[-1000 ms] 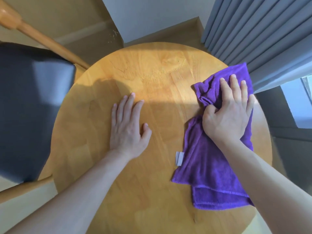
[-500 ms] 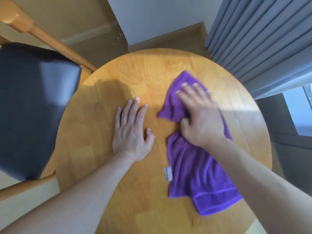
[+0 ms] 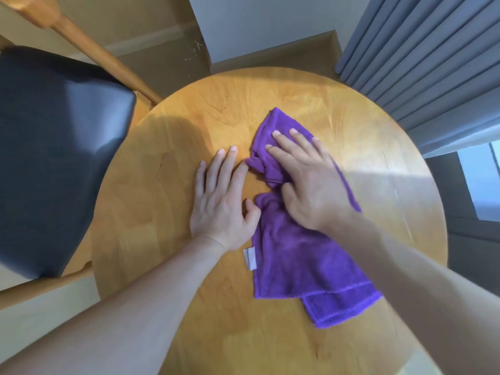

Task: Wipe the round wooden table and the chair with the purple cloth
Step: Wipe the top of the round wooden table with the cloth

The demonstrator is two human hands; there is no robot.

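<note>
Slid leftward, one purple cloth (image 3: 297, 247) under flat right hand (image 3: 311, 182) fingers touches one flat left hand (image 3: 220, 204).

Rumpled purple cloth (image 3: 295, 255) on round wooden table (image 3: 351, 147), black-seated chair (image 3: 54, 158) beside

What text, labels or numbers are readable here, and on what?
None can be read.
White tag on the left edge of the purple cloth: no legible print, too small and blurred to tell if it carries any.
Table, chair, curtain: no visible markings.
</note>
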